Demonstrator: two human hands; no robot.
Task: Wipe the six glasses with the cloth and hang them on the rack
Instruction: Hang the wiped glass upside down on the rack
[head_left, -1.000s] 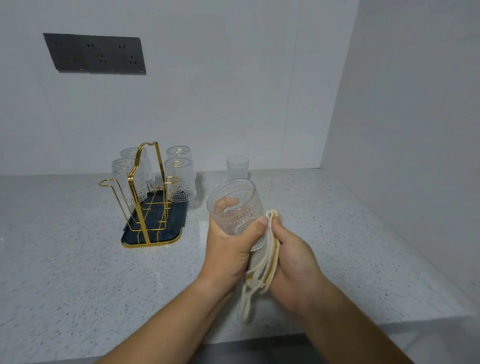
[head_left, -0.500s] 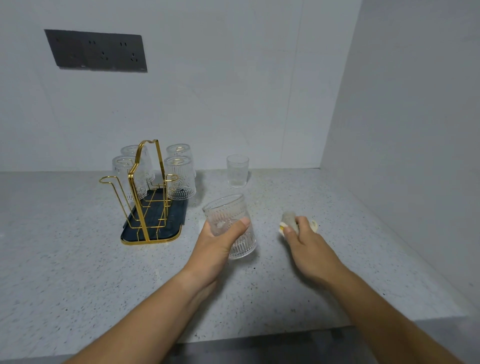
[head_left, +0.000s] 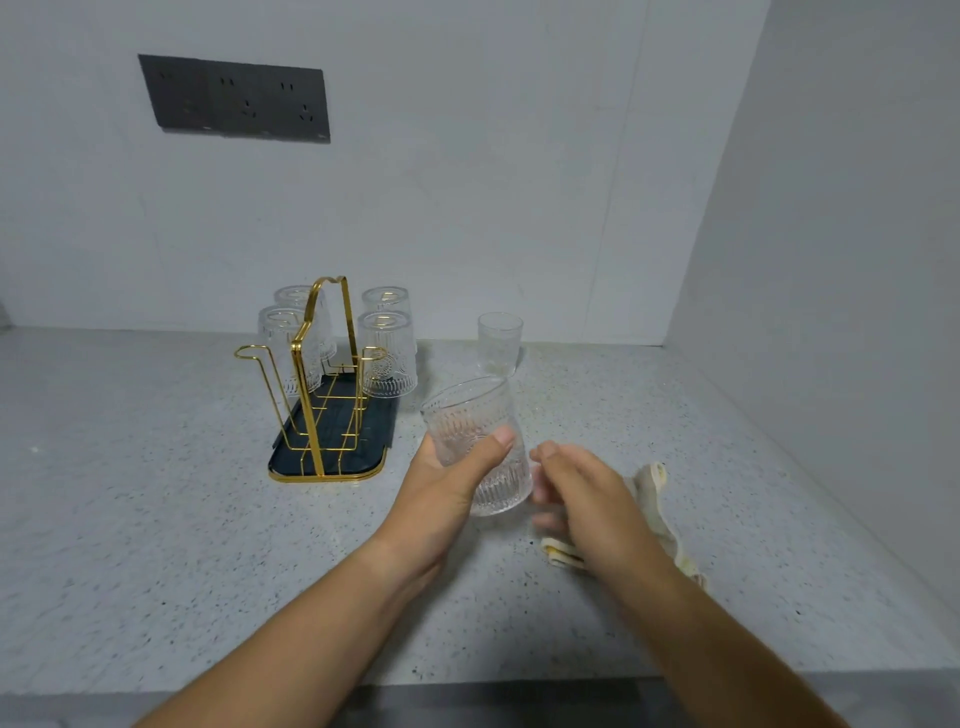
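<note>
Since the earlier frame the right grip (head_left: 582, 493) has left the cloth (head_left: 653, 486) lying on the table (head_left: 156, 519) and come just beside the ribbed glass (head_left: 475, 441), fingers loose, holding nothing. The gold rack (head_left: 332, 452) carries four glasses (head_left: 387, 358) upside down. The left grip (head_left: 441, 488) is wrapped round the ribbed glass, tilted above the table. A small glass (head_left: 500, 340) stands upright behind.

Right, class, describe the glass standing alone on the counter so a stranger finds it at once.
Find the gold wire rack on the speckled counter. Just right of it, near the back wall, stands a lone glass. Unlike the four glasses upside down on the rack, it sits upright and unheld.
</note>
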